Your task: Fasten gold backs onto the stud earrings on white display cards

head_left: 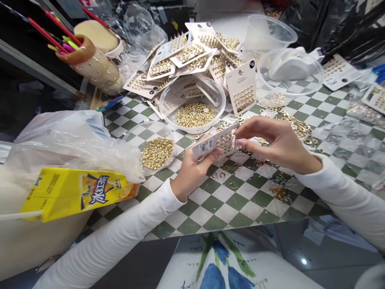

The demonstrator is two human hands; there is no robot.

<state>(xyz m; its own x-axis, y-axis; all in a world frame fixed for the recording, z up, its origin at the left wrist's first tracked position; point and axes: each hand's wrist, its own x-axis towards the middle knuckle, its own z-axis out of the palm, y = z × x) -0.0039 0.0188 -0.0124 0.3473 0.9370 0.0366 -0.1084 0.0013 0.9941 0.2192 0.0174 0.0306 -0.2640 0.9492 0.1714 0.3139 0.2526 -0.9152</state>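
My left hand (195, 166) is closed on a white earring card (204, 149), thumb across its near face. The card is tilted, showing a price sticker with a barcode and rows of small gold pieces. At the card's right end is my right hand (270, 140), thumb and fingers drawn together; whatever is between them is too small to make out. Loose gold hoops and hooks (296, 124) lie on the checkered table around my right hand. Just beyond my left hand stand a clear tub of small gold pieces (195, 114) and a shallow clear dish of gold pieces (158, 153).
Filled earring cards (186, 54) are heaped at the back. Clear plastic tubs (290, 74) stand back right. At the left are a pen holder (96, 66), a plastic bag (66, 136) and a yellow drink carton (78, 192) with a straw. The table edge (228, 226) runs nearby.
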